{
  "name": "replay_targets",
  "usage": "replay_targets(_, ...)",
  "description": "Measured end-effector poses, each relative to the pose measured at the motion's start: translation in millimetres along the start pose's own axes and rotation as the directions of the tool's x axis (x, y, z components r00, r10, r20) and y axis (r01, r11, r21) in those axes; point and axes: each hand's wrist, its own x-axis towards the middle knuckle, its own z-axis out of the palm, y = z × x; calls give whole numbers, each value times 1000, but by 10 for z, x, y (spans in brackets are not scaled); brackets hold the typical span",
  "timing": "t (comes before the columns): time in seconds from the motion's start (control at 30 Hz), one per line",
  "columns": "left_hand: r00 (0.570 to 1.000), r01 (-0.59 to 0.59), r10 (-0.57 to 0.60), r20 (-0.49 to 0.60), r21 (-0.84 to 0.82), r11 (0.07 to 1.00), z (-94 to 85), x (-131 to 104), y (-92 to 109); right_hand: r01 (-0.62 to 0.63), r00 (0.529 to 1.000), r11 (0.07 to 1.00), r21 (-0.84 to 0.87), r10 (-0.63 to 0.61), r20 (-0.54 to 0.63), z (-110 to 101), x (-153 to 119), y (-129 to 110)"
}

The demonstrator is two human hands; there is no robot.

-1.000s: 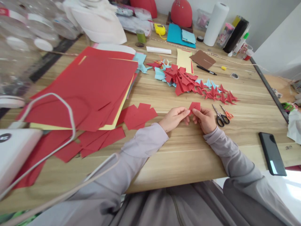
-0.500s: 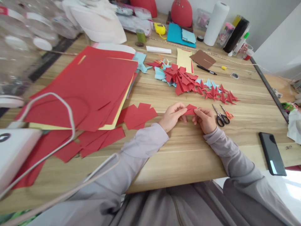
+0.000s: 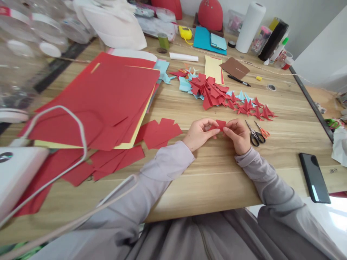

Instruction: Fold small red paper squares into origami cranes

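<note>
Red paper (image 3: 221, 124) sits between the hands, small and apparently part-folded, its final shape not yet visible. The left hand (image 3: 202, 133) and right hand (image 3: 238, 135) each pinch a side of it, thumb against fingers. Beyond them lies a heap of folded pieces (image 3: 208, 90), red and blue, seemingly done. To the left hand's left, cut pieces (image 3: 161, 134) and sheets (image 3: 114, 94) lie flat, apparently unworked.

White wall (image 3: 322, 45): indoors, folks, a papercraft workspace!
Wooden table (image 3: 211, 191): there, black scissors (image 3: 252, 133), red sheets (image 3: 100, 104), folded paper shapes (image 3: 210, 91)!
</note>
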Motion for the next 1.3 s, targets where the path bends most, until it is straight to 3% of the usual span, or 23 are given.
replay_targets(0.17,1000,14,-13,-7,88,996,-4,0,2,131,989,976,-177,-115,97,-20,-12,-11)
replay_targets(0.33,1000,-1,2,-6,170,985,-10,-6,0,189,980,951,-247,-168,102,-35,-18,-4)
replay_targets(0.73,998,1,3,-57,84,996,9,1,-9,2,1000,981,-193,1,18,-11,-4,39)
replay_targets(1.0,998,-40,42,-48,46,998,21,6,-31,94,995,967,-237,-87,42,-28,-12,50)
replay_targets(1.3,996,-4,8,-88,37,999,31,-2,-50,67,996,945,-320,-45,78,-30,0,28)
